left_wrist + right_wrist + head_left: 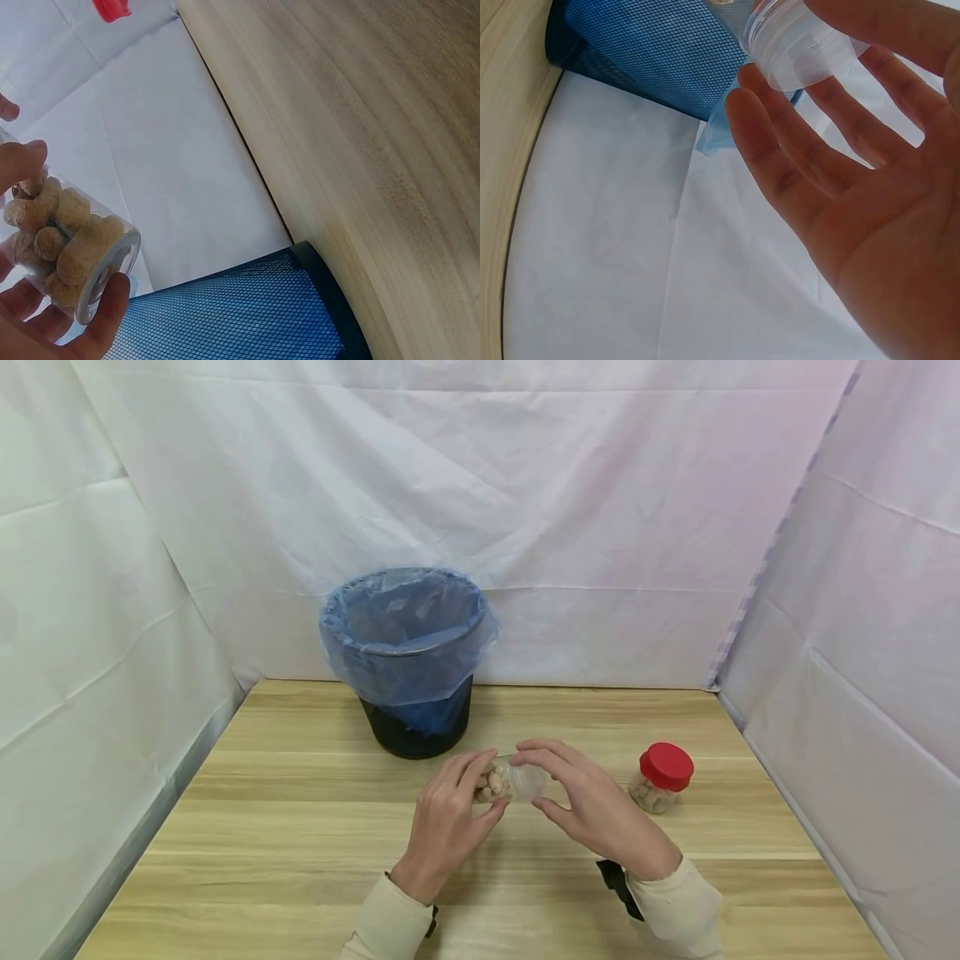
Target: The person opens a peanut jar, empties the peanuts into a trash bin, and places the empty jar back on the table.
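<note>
My left hand (447, 814) grips a clear jar (492, 782) of beige, nut-like lumps (71, 240), tipped on its side above the table. In the left wrist view the thumb and fingers lie around the jar's body near its base. A translucent lid (802, 49) caps the other end, facing right. My right hand (592, 802) has thumb and fingers curved round this lid, the palm standing off from it. Right of that hand, a second jar (654, 795) with a red lid (667, 766) holds similar lumps.
A black mesh bin (416, 739) stands at the back of the wooden table (285, 827), left of centre. Its blue bag (405, 672) hangs over the rim. White cloth walls (600, 527) enclose the back and both sides.
</note>
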### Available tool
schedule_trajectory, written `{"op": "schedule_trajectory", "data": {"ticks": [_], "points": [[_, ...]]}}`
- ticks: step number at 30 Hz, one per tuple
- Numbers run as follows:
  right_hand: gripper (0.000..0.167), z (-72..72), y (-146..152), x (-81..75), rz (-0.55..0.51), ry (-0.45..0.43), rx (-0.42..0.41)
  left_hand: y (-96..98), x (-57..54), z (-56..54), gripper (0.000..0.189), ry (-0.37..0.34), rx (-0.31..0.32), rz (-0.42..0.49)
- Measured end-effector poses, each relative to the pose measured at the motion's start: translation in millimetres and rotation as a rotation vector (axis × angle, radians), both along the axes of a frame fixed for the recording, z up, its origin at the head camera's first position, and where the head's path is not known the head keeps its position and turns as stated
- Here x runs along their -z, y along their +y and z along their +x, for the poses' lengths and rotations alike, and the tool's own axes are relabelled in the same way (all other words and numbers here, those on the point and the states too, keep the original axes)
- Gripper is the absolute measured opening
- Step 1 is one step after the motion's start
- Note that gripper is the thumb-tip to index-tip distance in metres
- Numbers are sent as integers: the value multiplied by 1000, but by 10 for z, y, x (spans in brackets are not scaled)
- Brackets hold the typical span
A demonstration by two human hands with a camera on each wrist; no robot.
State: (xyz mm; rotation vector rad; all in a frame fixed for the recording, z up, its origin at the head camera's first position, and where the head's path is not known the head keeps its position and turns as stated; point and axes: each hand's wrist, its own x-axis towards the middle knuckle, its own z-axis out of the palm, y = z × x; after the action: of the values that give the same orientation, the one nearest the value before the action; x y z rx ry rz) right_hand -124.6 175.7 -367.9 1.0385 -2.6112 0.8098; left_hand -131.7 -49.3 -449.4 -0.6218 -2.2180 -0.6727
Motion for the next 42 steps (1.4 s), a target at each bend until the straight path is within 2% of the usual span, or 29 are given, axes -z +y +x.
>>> {"op": "schedule_trajectory", "data": {"ticks": [4,7,11,14,20,26,30,36,42], "points": [[76,0,3,3,-13,-18,22,4,0,-10,71,16,-3,1],[80,4,-11,8,-34,-76,77,2,4,-15,71,24,-5,-1],[69,4,-48,13,-57,-180,138,-3,5,-9,72,21,-9,-7],[59,2,-70,15,-50,-211,147,-2,5,-6,71,22,-11,-11],[55,12,-52,3,-26,-162,137,11,6,-7,71,41,-11,-18],[58,2,20,-32,-34,-42,102,9,12,-19,72,27,-29,-7],[59,-30,103,-41,-31,-1,133,-4,9,-33,72,23,-44,8],[62,-118,247,29,2,-50,224,-35,-5,-42,71,-10,-70,31],[59,-264,385,222,38,-110,276,-64,-12,-39,73,-21,-89,61]]}}
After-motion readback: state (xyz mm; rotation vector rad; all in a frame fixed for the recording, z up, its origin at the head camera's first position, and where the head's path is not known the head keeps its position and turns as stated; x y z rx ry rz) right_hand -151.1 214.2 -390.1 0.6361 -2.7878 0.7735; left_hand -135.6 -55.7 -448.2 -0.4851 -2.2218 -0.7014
